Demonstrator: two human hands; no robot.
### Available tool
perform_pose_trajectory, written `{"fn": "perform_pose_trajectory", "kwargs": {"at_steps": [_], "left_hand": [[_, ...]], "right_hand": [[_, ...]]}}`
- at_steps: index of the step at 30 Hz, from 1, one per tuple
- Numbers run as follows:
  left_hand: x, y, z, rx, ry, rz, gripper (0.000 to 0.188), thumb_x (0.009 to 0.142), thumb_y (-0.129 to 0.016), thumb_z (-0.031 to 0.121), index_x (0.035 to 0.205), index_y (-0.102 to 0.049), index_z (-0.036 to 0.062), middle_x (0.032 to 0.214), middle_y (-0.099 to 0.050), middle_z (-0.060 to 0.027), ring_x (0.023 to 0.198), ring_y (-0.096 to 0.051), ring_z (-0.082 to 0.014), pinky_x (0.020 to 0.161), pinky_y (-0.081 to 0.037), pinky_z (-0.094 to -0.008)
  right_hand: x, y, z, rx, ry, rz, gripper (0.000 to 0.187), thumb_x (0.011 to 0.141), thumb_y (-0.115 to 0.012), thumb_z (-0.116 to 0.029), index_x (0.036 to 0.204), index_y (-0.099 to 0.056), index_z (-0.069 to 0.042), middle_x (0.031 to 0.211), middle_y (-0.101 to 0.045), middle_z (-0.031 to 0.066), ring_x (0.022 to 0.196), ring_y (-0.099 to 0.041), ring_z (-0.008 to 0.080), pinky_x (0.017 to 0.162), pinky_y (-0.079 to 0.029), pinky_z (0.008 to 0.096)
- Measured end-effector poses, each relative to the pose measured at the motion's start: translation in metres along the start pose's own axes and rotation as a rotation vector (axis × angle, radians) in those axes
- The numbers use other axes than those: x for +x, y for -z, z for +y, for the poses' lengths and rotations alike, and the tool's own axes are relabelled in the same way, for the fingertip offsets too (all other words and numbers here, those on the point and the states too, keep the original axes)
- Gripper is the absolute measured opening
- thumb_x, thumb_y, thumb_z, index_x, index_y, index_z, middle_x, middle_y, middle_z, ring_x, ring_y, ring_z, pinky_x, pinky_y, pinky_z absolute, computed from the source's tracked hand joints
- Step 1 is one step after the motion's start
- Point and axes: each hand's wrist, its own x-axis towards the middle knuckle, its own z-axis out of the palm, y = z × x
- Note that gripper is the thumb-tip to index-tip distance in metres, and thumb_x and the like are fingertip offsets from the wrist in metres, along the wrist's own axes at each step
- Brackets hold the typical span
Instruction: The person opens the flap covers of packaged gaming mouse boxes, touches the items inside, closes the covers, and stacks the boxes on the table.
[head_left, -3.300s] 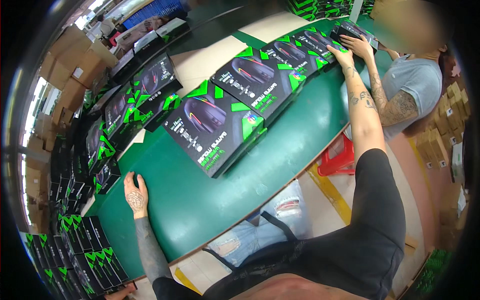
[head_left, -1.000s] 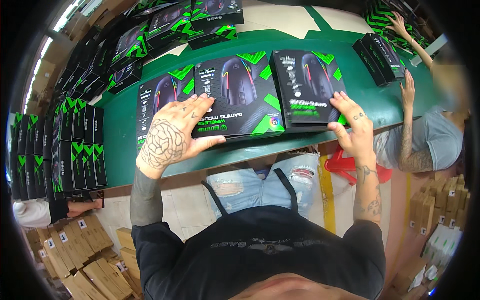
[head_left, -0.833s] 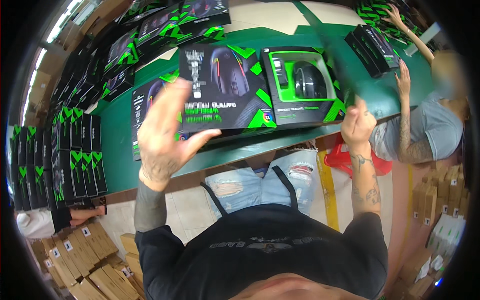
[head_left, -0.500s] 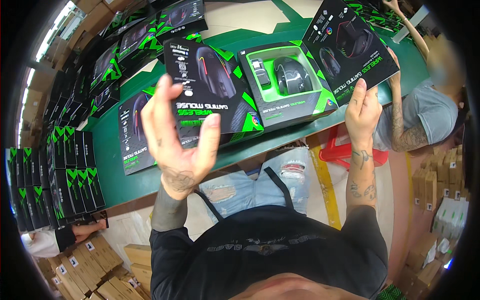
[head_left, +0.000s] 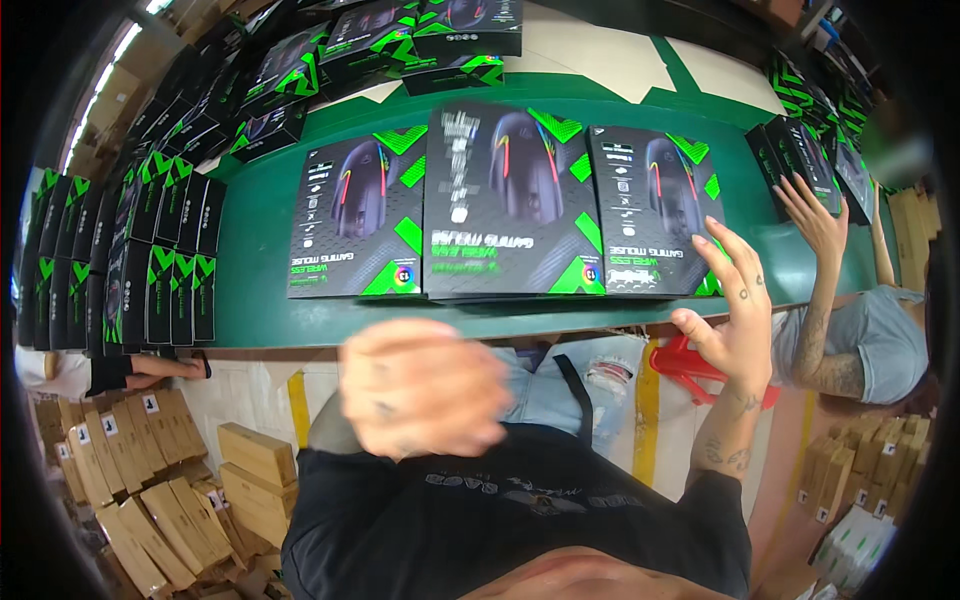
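Three black-and-green gaming mouse boxes lie side by side on the green table: a left box (head_left: 350, 215), a middle box (head_left: 510, 205) and a right box (head_left: 655, 205). Each shows a printed mouse on its front. The middle one looks larger and slightly blurred. My right hand (head_left: 735, 305) is open, its fingers spread, with the fingertips at the right box's right edge; I cannot tell if they touch. My left hand (head_left: 425, 385), smeared by motion, is in front of the table edge, nearer my body than the middle box. Its fingers cannot be made out.
Stacked mouse boxes (head_left: 165, 250) stand at the table's left end, with more piled (head_left: 370, 45) along the back. At the right, a co-worker's hand (head_left: 815, 215) rests at other boxes. Below are a red stool (head_left: 690, 370) and brown cartons (head_left: 255, 455).
The box front my right hand held folded open is closed over the windowed mouse, and that hand has let go. My left hand has drawn back toward my body. The view has shifted.
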Motion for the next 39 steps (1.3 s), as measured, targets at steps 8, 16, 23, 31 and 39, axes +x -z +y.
{"fn": "perform_pose_trajectory", "kwargs": {"at_steps": [8, 16, 23, 31, 39], "left_hand": [[-0.089, 0.082, -0.066, 0.329, 0.893, -0.303, 0.096, 0.056, -0.083, 0.039, 0.134, -0.042, 0.0010, 0.132, -0.046, -0.0227, 0.119, -0.049, -0.0341, 0.099, -0.040, -0.0402], [-0.097, 0.071, -0.064, 0.245, 1.048, -0.018, 0.091, 0.052, -0.085, 0.041, 0.126, -0.051, 0.0007, 0.096, -0.067, -0.0160, 0.089, -0.066, -0.0234, 0.081, -0.051, -0.0339], [-0.072, 0.049, -0.055, 0.606, 0.598, -0.030, 0.065, 0.068, -0.071, 0.059, 0.099, -0.063, 0.0031, 0.098, -0.063, -0.0112, 0.082, -0.062, -0.0303, 0.071, -0.049, -0.0383], [-0.011, -0.016, -0.047, 0.331, 0.444, 0.044, 0.047, 0.075, -0.066, 0.011, 0.114, -0.053, -0.0125, 0.070, -0.058, -0.0086, 0.049, -0.050, -0.0174, 0.050, -0.042, -0.0304], [-0.037, 0.038, -0.047, 0.388, 0.838, 0.504, 0.054, 0.081, -0.061, 0.006, 0.132, -0.042, 0.0010, 0.119, -0.053, -0.0168, 0.101, -0.053, -0.0221, 0.086, -0.042, -0.0336]], "right_hand": [[0.047, -0.033, -0.048, -0.015, 0.211, -0.224, 0.065, 0.070, -0.075, -0.036, 0.125, -0.053, -0.010, 0.131, -0.046, 0.0175, 0.123, -0.044, 0.0347, 0.101, -0.036, 0.0447], [0.056, -0.061, -0.066, -0.101, 0.171, -0.192, 0.071, 0.068, -0.075, -0.043, 0.123, -0.053, -0.004, 0.124, -0.054, 0.0174, 0.116, -0.052, 0.0331, 0.094, -0.044, 0.0411], [0.062, -0.058, -0.071, -0.113, 0.116, -0.232, 0.073, 0.065, -0.077, -0.043, 0.122, -0.054, -0.005, 0.124, -0.055, 0.0168, 0.116, -0.052, 0.0346, 0.095, -0.044, 0.0414], [0.054, -0.060, -0.070, -0.150, 0.214, -0.123, 0.053, 0.077, -0.068, -0.041, 0.113, -0.059, -0.004, 0.109, -0.064, 0.0165, 0.104, -0.062, 0.0285, 0.079, -0.052, 0.0355], [0.044, -0.027, -0.044, -0.034, 0.090, -0.040, 0.044, 0.070, -0.074, -0.026, 0.105, -0.063, -0.003, 0.106, -0.064, 0.0148, 0.098, -0.061, 0.0308, 0.088, -0.047, 0.0372]]}}
